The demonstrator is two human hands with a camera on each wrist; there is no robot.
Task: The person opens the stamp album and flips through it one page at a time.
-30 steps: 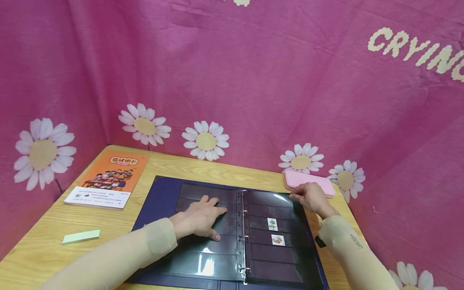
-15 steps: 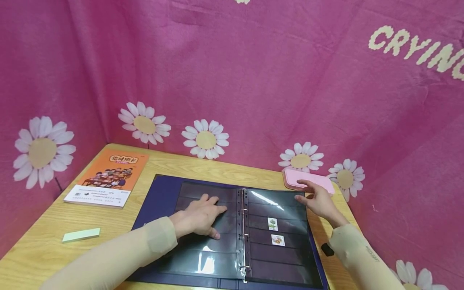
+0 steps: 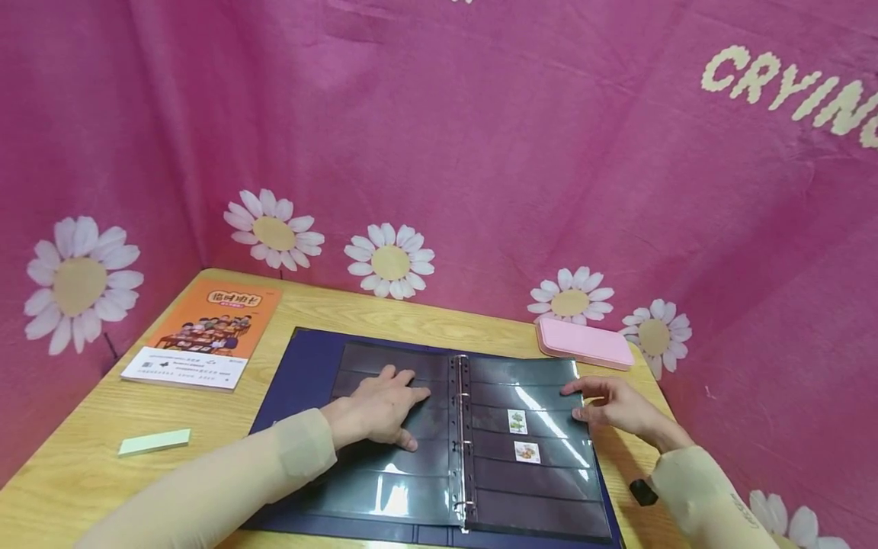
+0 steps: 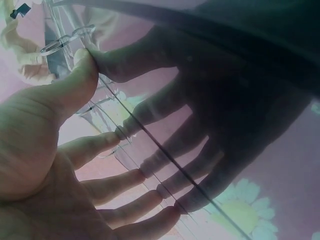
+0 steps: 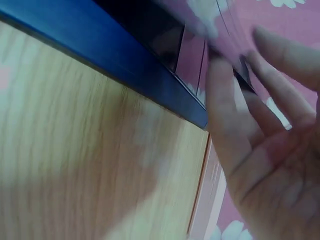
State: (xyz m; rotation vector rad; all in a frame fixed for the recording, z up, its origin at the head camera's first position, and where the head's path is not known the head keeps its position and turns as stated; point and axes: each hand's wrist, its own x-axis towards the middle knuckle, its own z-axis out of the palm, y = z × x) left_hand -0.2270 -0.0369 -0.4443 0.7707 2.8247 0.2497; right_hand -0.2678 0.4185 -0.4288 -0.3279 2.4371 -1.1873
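Observation:
A dark blue ring binder album (image 3: 312,374) lies open, with dark clear-pocket pages on both sides of its metal rings (image 3: 463,442). My left hand (image 3: 380,408) rests spread on the left page (image 3: 401,488); the left wrist view shows its fingertips meeting their reflection in the glossy sheet. At the outer edge of the right page (image 3: 542,484) is my right hand (image 3: 620,408), thumb and forefinger apart, their tips touching that edge. In the right wrist view the sheet stands slightly off the blue cover (image 5: 115,60). Two small stamps, a green one (image 3: 517,422) and an orange one (image 3: 527,452), sit in the right page.
An orange-covered book (image 3: 206,328) lies at the table's left, with a pale green strip (image 3: 154,442) nearer me. Behind the album's right side is a pink case (image 3: 585,343). Pink cloth (image 3: 439,152) with printed daisies hangs round the wooden table (image 3: 89,465).
My right hand has let go of the right page's top corner and moved down along its outer edge. Reflections on that page have shifted. The left hand has stayed still.

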